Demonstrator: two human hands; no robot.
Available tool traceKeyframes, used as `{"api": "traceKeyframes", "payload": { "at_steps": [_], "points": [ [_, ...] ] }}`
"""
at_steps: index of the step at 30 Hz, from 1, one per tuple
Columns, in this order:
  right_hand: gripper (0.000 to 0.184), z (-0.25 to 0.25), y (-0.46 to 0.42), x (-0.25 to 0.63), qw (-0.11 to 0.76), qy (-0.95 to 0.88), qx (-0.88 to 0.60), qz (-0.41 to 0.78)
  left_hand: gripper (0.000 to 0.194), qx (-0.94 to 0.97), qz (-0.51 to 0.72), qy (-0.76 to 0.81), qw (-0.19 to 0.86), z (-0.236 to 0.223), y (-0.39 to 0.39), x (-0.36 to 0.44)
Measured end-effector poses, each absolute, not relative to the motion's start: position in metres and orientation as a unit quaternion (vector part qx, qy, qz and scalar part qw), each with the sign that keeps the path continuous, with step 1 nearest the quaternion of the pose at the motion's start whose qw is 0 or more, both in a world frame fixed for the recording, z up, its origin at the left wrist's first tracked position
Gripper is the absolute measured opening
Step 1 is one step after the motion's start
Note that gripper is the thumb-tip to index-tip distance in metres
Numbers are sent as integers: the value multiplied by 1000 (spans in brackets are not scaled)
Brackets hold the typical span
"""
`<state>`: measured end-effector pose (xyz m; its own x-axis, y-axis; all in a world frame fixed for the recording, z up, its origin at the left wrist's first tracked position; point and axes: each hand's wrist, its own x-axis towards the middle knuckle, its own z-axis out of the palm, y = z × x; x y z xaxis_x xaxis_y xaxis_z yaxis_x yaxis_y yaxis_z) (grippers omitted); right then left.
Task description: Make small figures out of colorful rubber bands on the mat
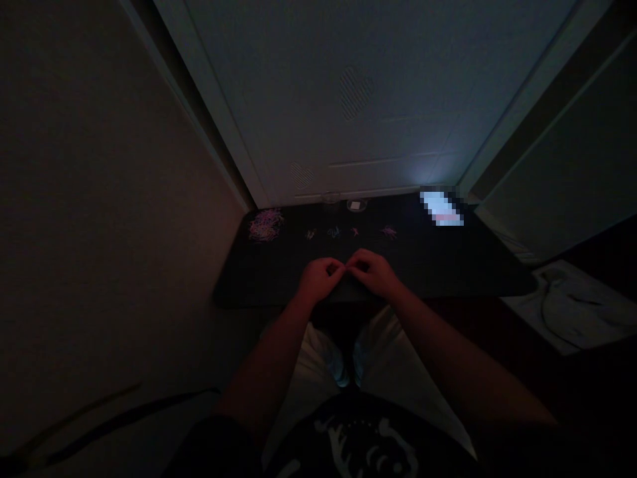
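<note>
Meeting at the fingertips: two hands work close to four little clusters and one big heap

Set out on the dark desk (438, 269), thin, coloured loops or strands lie in two kinds of grouping. At the left end is a large tangled heap (266, 224), mostly pink and purple. To its right, spaced apart in a rough row, are a pale cluster (310, 234), a bluish cluster (334, 232), a reddish cluster (354, 232) and a purple cluster (389, 232).

Judging by this layout, a few pieces are already grouped apart, while most lie together in the heap. The separation looks to be at an early stage; the dim light hides how many pieces each cluster has and whether any is complete.

The left hand (318, 275) and right hand (375, 271) are near the front edge, below the middle of the row. Their fingers curl inward and their tips meet or nearly meet. Whether either hand grips a strand, or is closed on nothing, cannot be told.

Behind the row stand a clear container (331, 198) and a shallow dish (355, 206) with a whitish square. A bright, blurred-out device (442, 208) lies toward the right end.
</note>
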<state>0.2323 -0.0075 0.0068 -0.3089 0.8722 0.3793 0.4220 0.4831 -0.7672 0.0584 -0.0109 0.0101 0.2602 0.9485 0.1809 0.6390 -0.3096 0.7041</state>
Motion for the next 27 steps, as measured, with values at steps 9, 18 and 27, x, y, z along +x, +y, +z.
{"api": "traceKeyframes", "payload": {
  "at_steps": [9,18,27],
  "points": [
    [6,6,-9,230,371,-760,-459,272,23,746,318,522,264,11,-12,59],
    [11,4,-8,230,404,-749,-436,291,25,740,324,519,280,9,-11,59],
    [8,6,-7,231,405,-748,-436,295,26,742,315,515,291,8,-10,58]
  ]
}}
